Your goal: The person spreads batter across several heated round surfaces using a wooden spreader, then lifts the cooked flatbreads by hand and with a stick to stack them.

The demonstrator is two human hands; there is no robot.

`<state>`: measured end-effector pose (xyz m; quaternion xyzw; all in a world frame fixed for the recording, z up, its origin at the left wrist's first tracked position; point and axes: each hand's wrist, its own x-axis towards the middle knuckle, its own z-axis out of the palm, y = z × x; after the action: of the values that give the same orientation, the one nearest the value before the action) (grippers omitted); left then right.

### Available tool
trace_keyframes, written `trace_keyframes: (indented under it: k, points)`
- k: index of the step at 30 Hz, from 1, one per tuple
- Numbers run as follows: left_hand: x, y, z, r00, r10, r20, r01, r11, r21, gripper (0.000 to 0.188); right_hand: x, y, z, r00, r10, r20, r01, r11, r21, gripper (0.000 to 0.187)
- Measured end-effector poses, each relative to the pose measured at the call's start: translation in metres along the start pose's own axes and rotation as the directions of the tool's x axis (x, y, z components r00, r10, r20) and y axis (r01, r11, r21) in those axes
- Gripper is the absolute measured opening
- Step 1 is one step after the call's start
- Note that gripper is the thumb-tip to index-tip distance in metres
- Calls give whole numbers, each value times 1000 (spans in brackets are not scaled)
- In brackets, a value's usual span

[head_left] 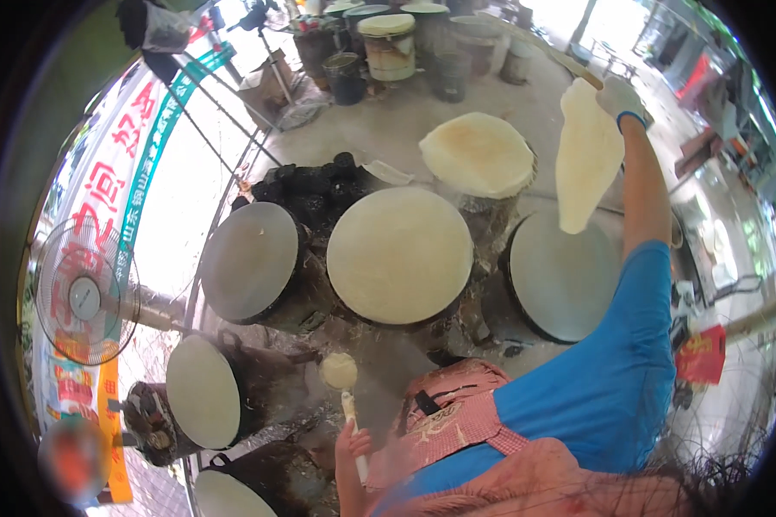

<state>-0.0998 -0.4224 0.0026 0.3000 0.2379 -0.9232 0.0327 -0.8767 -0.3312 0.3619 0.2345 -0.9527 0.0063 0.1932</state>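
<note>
My right hand [621, 96], in a pale glove with a blue cuff, is raised at the upper right and closed on one end of a thin, pale flatbread [588, 155]. The flatbread hangs down over the right round griddle [565, 276]. A wooden stick [573, 69] reaches up to the same hand; whether it is gripped too I cannot tell. Low in the middle, my bare left hand [353, 444] is wrapped round the handle of a ladle [340, 370], whose round head looks filled with pale batter. Ahead of it, the middle griddle [401, 256] is covered by a pale round sheet.
Several flatbreads seem stacked on a round stand [478, 153] beyond the griddles. A grey griddle [250, 263] stands left, near dark fuel lumps [310, 189]. Pale-topped griddles [203, 392] lie nearer. A fan [84, 297] is far left; buckets [388, 47] stand at the back.
</note>
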Motion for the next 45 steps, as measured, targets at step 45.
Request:
trace_keyframes:
  k: [45]
  points:
    - [29, -441, -136, 130, 888, -442, -643, -264, -719, 9, -792, -407, 3, -711, -668, -219, 411, -648, 641, 42]
